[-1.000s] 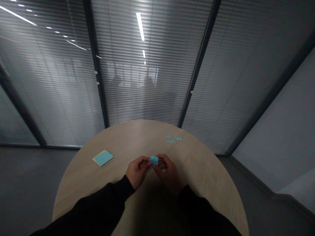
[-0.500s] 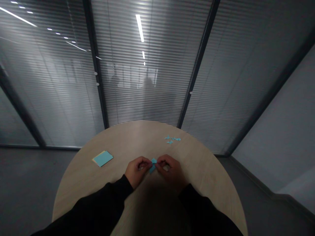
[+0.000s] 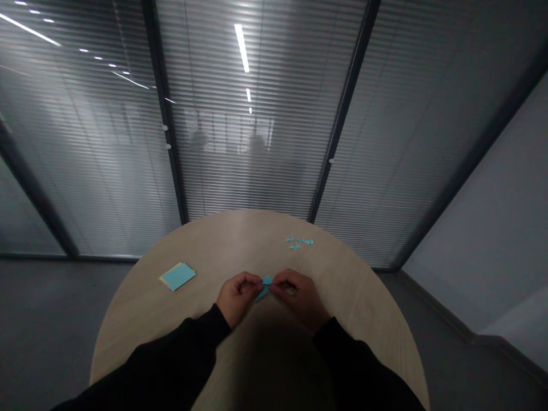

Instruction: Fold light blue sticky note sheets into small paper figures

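Observation:
Between my two hands is a small piece of folded blue paper (image 3: pixel 262 293), above the near middle of the round table. My left hand (image 3: pixel 237 297) pinches its left side between thumb and fingers. From the right, my right hand (image 3: pixel 299 295) pinches the other side in the same way. Part of the paper shows above the fingertips and part below; the fingers hide its middle, so the exact folds cannot be made out.
Left on the round wooden table (image 3: pixel 231 240) lies a stack of blue and yellowish paper sheets (image 3: pixel 178 277). Several small folded blue paper pieces (image 3: pixel 295 246) are grouped at the back right. Glass partitions with blinds (image 3: pixel 252 188) stand just behind the table.
The blue paper's lower part has swung leftward, and its upper part looks less pointed. Both hands still pinch it in nearly the same place.

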Motion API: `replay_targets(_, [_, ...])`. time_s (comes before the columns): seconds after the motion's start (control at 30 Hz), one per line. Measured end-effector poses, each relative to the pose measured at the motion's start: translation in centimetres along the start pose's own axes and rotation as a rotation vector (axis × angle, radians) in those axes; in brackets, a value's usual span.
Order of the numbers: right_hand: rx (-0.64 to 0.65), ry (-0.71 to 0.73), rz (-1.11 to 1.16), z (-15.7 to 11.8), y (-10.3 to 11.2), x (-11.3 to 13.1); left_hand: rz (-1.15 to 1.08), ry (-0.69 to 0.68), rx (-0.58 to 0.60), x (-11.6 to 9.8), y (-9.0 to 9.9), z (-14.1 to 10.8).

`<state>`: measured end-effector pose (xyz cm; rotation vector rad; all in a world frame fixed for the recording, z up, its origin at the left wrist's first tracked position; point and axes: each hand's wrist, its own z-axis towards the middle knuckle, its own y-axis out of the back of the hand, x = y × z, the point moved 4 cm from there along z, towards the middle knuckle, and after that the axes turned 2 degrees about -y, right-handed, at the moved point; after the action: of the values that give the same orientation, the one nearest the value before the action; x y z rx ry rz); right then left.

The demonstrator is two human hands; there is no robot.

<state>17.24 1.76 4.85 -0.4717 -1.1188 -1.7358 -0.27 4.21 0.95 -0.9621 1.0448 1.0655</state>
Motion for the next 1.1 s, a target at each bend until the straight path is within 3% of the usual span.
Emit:
replay_targets(0.23, [-0.013, -0.123, 0.209, -0.1, -0.8, -1.0, -0.132, 0.068, -0.005, 0.4, -0.2, 0.1])
replay_targets(0.43, [0.016, -0.287, 0.367, -0.5, -2.0, -2.1, -0.141, 0.044, -0.049, 0.1, -0.1, 0.2])
replay_targets(0.57, [-0.009, -0.304, 0.367, -0.4, -2.0, -2.4, -0.164, 0.047, -0.081, 0.1, 0.0, 0.2])
replay_targets(0.77, [-0.028, -0.279, 0.352, -0.2, -1.5, -2.5, -0.193, 0.173, 0.008, 0.9, -0.3, 0.3])
replay_targets(1.1, [0.012, -0.308, 0.227, -0.3, -1.4, -2.5, -0.036, 0.099, 0.063, 1.0, -0.1, 0.3])
